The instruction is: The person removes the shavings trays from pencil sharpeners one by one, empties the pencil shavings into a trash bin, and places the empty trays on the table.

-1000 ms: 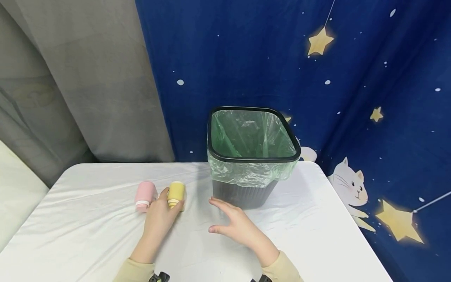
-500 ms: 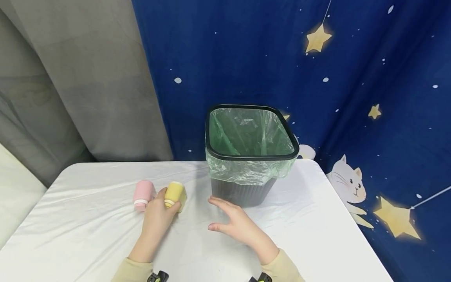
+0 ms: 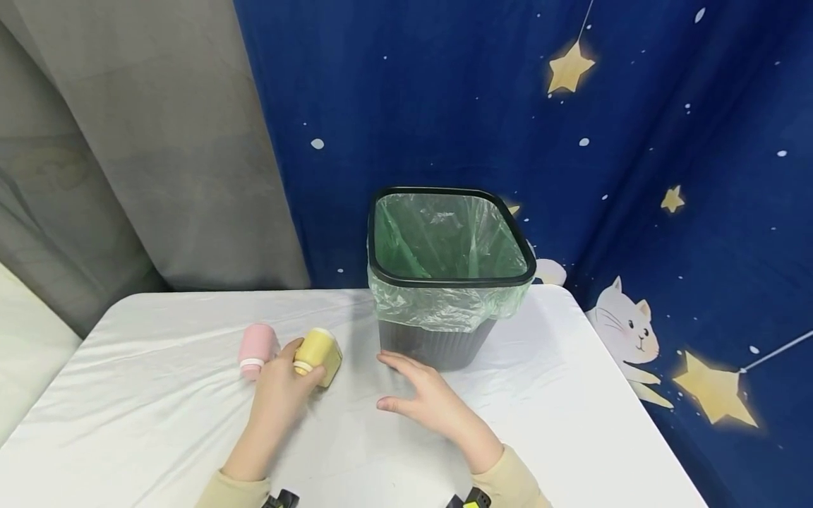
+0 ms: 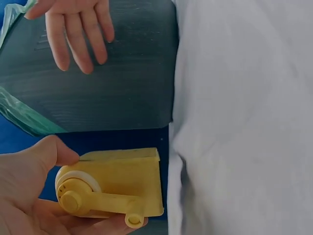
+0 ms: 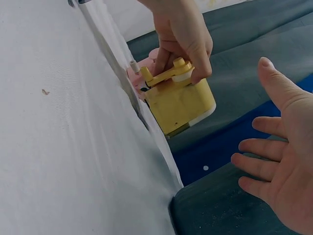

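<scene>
My left hand [image 3: 279, 391] pinches a yellow hand-crank pencil sharpener [image 3: 320, 349] between thumb and fingers. In the left wrist view the sharpener's crank arm [image 4: 115, 201] faces the camera, with a pale ring around its pivot. Tilted, its box-shaped body shows a side face in the head view. A pink sharpener [image 3: 257, 344] of similar shape stands just left of that hand, partly hidden by it in the right wrist view. My right hand [image 3: 432, 402] holds nothing, fingers spread and thumb apart, in front of the trash bin [image 3: 438, 346].
The dark, ribbed bin has a black rim and a green plastic liner [image 3: 444, 303]; it stands at the back right of the white-covered table [image 3: 159, 409]. Behind the table hang a grey curtain [image 3: 178, 155] and a blue star-patterned curtain [image 3: 406, 92].
The yellow sharpener has turned and tilted in my left hand, showing more of its right side. My right hand stays nearly still. The head view has shifted slightly.
</scene>
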Motion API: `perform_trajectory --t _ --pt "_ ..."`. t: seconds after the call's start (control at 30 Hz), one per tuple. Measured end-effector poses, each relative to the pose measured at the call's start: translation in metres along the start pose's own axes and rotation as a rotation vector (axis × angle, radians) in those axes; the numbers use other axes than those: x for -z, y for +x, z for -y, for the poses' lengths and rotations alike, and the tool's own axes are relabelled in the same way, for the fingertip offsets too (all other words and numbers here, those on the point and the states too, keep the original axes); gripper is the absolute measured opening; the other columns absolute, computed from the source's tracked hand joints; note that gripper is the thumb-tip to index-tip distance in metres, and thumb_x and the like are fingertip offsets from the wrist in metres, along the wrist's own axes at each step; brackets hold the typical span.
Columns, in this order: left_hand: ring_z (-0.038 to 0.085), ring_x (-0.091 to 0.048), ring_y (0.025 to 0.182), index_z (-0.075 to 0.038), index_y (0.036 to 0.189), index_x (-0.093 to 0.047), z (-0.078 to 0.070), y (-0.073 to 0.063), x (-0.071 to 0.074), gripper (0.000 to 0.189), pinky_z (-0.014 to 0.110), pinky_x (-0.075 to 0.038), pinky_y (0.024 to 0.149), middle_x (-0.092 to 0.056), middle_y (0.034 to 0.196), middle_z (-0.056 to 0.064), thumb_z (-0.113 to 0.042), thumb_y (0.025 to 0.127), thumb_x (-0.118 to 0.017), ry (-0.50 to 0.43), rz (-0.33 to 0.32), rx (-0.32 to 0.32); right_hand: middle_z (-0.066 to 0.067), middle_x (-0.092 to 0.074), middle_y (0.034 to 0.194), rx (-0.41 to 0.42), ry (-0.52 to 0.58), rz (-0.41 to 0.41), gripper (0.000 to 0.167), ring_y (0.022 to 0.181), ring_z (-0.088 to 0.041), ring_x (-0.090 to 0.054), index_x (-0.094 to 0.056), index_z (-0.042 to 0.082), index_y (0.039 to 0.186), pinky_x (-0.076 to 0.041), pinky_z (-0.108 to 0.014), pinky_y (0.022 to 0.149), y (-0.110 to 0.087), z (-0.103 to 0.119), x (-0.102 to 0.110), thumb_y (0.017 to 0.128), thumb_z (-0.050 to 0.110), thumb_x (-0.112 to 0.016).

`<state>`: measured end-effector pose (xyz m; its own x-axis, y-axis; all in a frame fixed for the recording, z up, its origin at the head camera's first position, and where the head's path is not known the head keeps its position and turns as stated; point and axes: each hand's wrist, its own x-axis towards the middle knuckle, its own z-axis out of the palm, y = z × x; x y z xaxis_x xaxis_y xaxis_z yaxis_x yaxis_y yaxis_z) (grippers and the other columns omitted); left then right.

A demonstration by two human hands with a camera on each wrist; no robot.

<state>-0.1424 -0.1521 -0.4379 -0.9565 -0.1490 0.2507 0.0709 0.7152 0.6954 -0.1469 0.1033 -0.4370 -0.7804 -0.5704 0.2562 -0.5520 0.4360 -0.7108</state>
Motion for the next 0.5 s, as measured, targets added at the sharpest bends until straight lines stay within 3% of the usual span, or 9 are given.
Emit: perform_trajectory --t 0.37,0.5 --pt "0.022 -0.055 0.070 0.003 0.126 -0.057 -0.014 -0.003 0.016 0.061 0.033 -0.045 0.061 -0.066 0.097 0.016 -0.016 0.070 -0.071 -0.010 0.076 0.041 -0.002 -0.045 0.144 0.005 -0.012 -0.025 0.074 0.131 -0.021 -0.042 -0.047 0.013 0.141 -0.033 -0.038 0.107 0.000 0.002 0.007 0.078 0.036 -0.078" --pt "0.022 -0.055 0.072 0.001 0.126 -0.058 -0.021 -0.005 0.023 0.061 0.033 -0.045 0.060 -0.066 0.097 0.015 -0.017 0.070 -0.072 -0.023 0.088 0.033 -0.002 -0.046 0.143 0.014 -0.012 -0.042 0.077 0.131 -0.021 -0.043 -0.048 0.013 0.141 -0.034 -0.038 0.106 -0.002 0.003 0.011 0.075 0.036 -0.080"
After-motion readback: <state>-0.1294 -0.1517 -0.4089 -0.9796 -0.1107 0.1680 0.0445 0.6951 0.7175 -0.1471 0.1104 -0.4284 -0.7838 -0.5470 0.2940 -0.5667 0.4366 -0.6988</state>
